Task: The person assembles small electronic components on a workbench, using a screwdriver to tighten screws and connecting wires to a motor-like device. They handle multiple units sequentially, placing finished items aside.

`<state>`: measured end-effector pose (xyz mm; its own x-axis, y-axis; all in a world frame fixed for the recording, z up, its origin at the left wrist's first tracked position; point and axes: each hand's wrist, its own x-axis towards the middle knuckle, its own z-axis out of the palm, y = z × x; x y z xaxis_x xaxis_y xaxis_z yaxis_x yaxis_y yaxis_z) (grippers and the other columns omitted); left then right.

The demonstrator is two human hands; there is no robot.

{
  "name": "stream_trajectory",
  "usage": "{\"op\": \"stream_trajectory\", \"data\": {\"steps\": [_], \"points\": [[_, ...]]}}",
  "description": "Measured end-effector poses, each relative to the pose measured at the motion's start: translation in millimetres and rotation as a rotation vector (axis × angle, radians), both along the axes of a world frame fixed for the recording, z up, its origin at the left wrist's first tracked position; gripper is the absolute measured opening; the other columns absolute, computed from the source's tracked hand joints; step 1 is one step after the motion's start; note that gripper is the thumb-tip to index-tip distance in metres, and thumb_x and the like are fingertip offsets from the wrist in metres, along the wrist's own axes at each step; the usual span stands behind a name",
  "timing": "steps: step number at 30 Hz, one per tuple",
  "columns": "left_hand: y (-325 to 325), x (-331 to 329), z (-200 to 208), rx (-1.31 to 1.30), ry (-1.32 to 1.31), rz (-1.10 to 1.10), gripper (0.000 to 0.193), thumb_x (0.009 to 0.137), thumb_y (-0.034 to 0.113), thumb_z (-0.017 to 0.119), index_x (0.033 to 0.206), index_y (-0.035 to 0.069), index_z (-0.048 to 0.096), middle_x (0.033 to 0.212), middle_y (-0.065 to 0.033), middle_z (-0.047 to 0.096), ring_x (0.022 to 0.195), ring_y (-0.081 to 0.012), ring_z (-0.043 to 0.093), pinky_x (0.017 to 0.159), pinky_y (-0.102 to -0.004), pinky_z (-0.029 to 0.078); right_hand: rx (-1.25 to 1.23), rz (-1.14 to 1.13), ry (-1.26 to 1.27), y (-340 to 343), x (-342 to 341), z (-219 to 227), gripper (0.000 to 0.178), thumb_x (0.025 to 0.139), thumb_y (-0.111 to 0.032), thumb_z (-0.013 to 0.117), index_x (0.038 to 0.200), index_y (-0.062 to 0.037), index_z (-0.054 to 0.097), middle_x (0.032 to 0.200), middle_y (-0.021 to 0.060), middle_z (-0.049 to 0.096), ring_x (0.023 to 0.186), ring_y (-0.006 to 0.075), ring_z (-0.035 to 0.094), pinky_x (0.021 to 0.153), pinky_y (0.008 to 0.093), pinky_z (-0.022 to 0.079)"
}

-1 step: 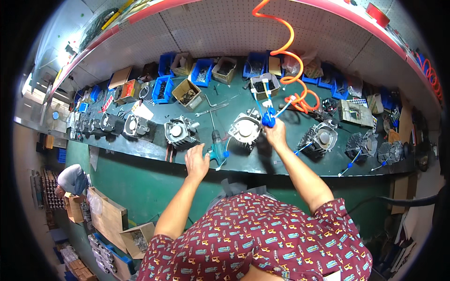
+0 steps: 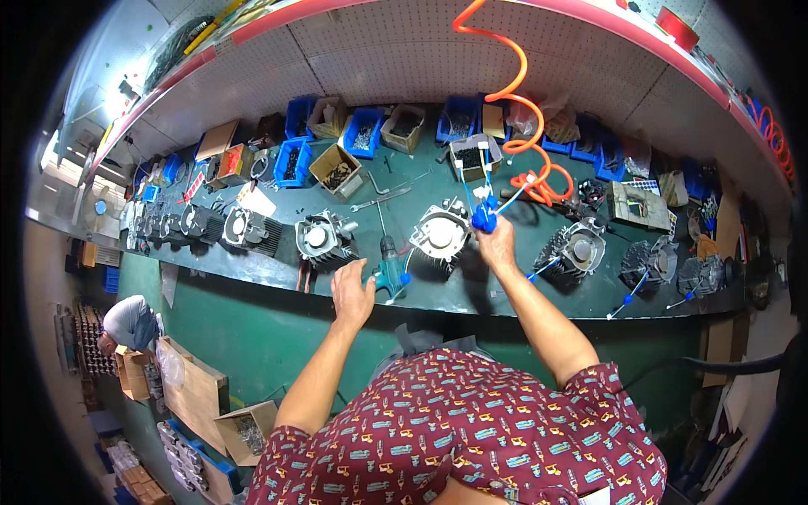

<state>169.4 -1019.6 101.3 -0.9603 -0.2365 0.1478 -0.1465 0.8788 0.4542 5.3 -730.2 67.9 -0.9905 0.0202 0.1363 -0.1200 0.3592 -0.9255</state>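
My right hand is closed around a bundle of blue pieces with thin pale leads and white ends fanning upward. Just left of it, a finned metal motor housing stands on the bench, its round face up. My left hand is near the bench's front edge, fingers apart and holding nothing. Its thumb is beside the handle of a teal power drill, and I cannot tell whether they touch. Another finned housing stands behind my left hand. Right of my right forearm, a housing has a blue-and-white lead at its side.
More housings line the bench on both sides. Blue bins and cardboard boxes of small parts stand at the back. An orange coiled hose hangs down. A person bends over a box at far left.
The blue pieces in my right hand and their leads have shifted very slightly. My left hand stays in the same place beside the drill.
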Motion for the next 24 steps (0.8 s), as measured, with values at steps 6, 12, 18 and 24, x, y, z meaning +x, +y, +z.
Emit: {"op": "stream_trajectory", "data": {"steps": [6, 12, 18, 24], "points": [[44.0, -6.6, 58.8, 0.964, -0.076, -0.020, 0.031, 0.095, 0.016, 0.064, 0.121, -0.002, 0.065, 0.114, -0.0115, 0.069, 0.105, -0.0171, 0.063, 0.093, -0.0333, 0.049, -0.879, 0.508, -0.770, -17.7, 51.4, 76.8, 0.029, 0.097, -0.027, 0.066, 0.116, -0.0060, 0.062, 0.074, -0.0008, 0.054, 0.058, 0.0078, 0.050, 0.050, 0.0217, 0.039], [53.4, -32.5, 71.8, 1.316, -0.086, -0.066, 0.038, 0.098, 0.024, 0.066, 0.126, -0.001, 0.061, 0.110, -0.0055, 0.069, 0.092, -0.0102, 0.063, 0.083, -0.0264, 0.052, -0.878, 0.739, -0.939, -52.6, 78.9, 92.2, 0.019, 0.095, -0.028, 0.068, 0.102, -0.0110, 0.062, 0.072, -0.0023, 0.055, 0.057, 0.0067, 0.050, 0.048, 0.0210, 0.039], [8.2, -33.8, 60.1, 1.469, 0.051, 0.006, 0.022, 0.095, 0.018, 0.070, 0.106, 0.004, 0.058, 0.091, -0.0035, 0.068, 0.078, -0.0093, 0.063, 0.073, -0.0247, 0.053, -0.830, 0.587, -0.880, -113.7, 92.5, 84.7, 0.022, 0.093, -0.025, 0.072, 0.104, -0.0073, 0.063, 0.080, 0.0044, 0.067, 0.064, 0.0121, 0.065, 0.052, 0.0242, 0.053], [-97.4, -28.5, 39.7, 1.393, 0.153, 0.122, 0.026, 0.092, 0.015, 0.073, 0.106, 0.002, 0.055, 0.090, -0.0037, 0.065, 0.076, -0.0067, 0.057, 0.068, -0.0219, 0.048, -0.737, 0.504, -0.776, -201.4, 93.8, 80.2, 0.024, 0.091, -0.020, 0.074, 0.106, -0.0055, 0.062, 0.083, 0.0061, 0.068, 0.067, 0.0134, 0.065, 0.059, 0.0265, 0.054]]}}
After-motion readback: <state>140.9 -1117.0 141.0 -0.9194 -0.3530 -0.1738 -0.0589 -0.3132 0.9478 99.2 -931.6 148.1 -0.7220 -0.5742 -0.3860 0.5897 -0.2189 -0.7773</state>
